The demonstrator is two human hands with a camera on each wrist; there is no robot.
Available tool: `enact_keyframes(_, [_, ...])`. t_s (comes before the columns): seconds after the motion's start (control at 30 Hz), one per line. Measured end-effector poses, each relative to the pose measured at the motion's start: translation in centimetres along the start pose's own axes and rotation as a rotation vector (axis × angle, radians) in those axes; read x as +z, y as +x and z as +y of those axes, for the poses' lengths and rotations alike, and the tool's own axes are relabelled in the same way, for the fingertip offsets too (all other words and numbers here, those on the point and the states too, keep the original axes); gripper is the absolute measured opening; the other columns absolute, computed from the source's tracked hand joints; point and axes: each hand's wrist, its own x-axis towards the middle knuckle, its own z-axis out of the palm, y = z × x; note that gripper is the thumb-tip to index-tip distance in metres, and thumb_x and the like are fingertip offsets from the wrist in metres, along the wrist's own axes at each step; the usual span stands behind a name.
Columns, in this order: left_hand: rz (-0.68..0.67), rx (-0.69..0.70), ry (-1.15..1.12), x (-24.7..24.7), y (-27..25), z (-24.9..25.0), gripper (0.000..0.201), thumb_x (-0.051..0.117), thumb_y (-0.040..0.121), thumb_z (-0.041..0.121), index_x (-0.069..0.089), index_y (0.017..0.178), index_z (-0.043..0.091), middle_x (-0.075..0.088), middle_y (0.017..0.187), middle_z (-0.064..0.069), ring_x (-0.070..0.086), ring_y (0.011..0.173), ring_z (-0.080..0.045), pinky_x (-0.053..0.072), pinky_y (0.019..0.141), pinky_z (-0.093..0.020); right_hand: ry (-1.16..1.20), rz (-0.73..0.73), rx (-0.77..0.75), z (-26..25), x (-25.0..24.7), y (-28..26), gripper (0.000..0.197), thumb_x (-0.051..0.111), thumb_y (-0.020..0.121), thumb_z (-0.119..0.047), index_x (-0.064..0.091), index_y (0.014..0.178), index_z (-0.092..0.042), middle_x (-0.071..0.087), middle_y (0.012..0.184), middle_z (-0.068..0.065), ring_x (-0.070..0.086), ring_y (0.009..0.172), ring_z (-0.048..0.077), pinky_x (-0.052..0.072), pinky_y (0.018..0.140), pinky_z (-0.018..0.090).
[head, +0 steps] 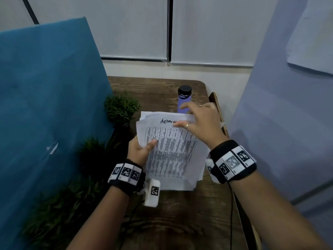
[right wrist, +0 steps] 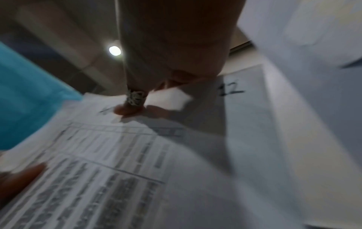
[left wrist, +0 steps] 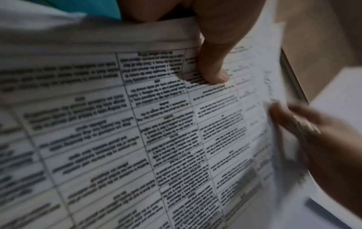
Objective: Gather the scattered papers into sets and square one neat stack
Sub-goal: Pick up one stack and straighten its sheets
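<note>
A loose stack of papers (head: 173,156) is held up off the wooden desk (head: 180,222), its sheets fanned unevenly. The front sheet carries a printed table (left wrist: 137,124); a sheet behind it shows handwritten "ADMIN" (head: 168,121). My left hand (head: 144,147) grips the stack's left edge, thumb (left wrist: 213,74) on the front sheet and fingers hidden behind. My right hand (head: 189,118) pinches the top right edge, its ringed thumb (right wrist: 133,100) on the front and fingers curled over the top. The papers (right wrist: 117,170) fill both wrist views, which are blurred.
A purple bottle with a black cap (head: 184,98) stands on the desk just behind the papers. Green plants (head: 120,109) line the left side against a blue partition (head: 45,87). A pale partition (head: 279,105) closes the right side. Wrist cables trail over the near desk.
</note>
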Motion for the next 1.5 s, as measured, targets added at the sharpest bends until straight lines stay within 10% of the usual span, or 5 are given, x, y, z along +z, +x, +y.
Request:
enact_keyframes(0.3, [-0.012,0.068,-0.066,-1.2,0.8,1.8,0.026,0.059,0.081,-0.003,0.063,0.091,0.02,0.075,0.08,0.019,0.07,0.083,0.0,0.056,0.069,-0.014,1.138,-0.017,0.582,3.0,2.4,-5.3,0.079,0.091,0.05,-0.022,0.056,0.121,-0.014,0.066,0.12,0.008,0.062,0.115,0.021,0.047,0.1,0.05])
enact_keyframes(0.6, [0.125,0.044,0.156,-1.0,-1.2,-2.0,0.041,0.057,0.087,0.016,0.044,0.113,-0.014,0.059,0.089,-0.034,0.061,0.088,-0.044,0.049,0.063,-0.034,1.185,-0.093,0.756,4.4,3.9,-7.9,0.074,0.092,0.042,-0.023,0.066,0.109,-0.005,0.072,0.108,0.013,0.068,0.102,0.027,0.053,0.091,0.046])
enact_keyframes(0.8, [0.141,0.125,0.32,1.2,-0.1,-0.4,0.028,0.045,0.091,0.005,0.038,0.117,-0.002,0.049,0.083,0.017,0.05,0.075,0.008,0.043,0.062,-0.004,1.173,0.089,0.775,3.4,4.1,-7.5,0.035,0.081,0.064,0.0,0.071,0.096,-0.011,0.073,0.104,0.014,0.069,0.101,0.03,0.055,0.088,0.047])
enact_keyframes(1.27, [0.138,-0.067,0.304,0.8,-2.0,-6.1,0.029,0.038,0.094,0.004,0.035,0.123,0.0,0.049,0.087,0.016,0.056,0.084,-0.005,0.043,0.07,-0.003,0.817,-0.177,1.066,5.8,9.5,-13.3,0.068,0.062,0.089,-0.012,0.025,0.145,-0.004,0.05,0.139,0.007,0.053,0.112,-0.012,0.042,0.094,0.019])
enact_keyframes(1.5, [0.116,-0.152,0.206,0.1,-2.4,-7.2,0.039,0.044,0.091,0.001,0.031,0.128,0.001,0.055,0.116,-0.005,0.056,0.099,-0.004,0.049,0.084,-0.009,1.173,-0.079,1.049,6.2,10.8,-12.3,0.042,0.069,0.074,0.009,0.06,0.11,-0.011,0.063,0.121,0.019,0.063,0.105,0.032,0.057,0.083,0.039])
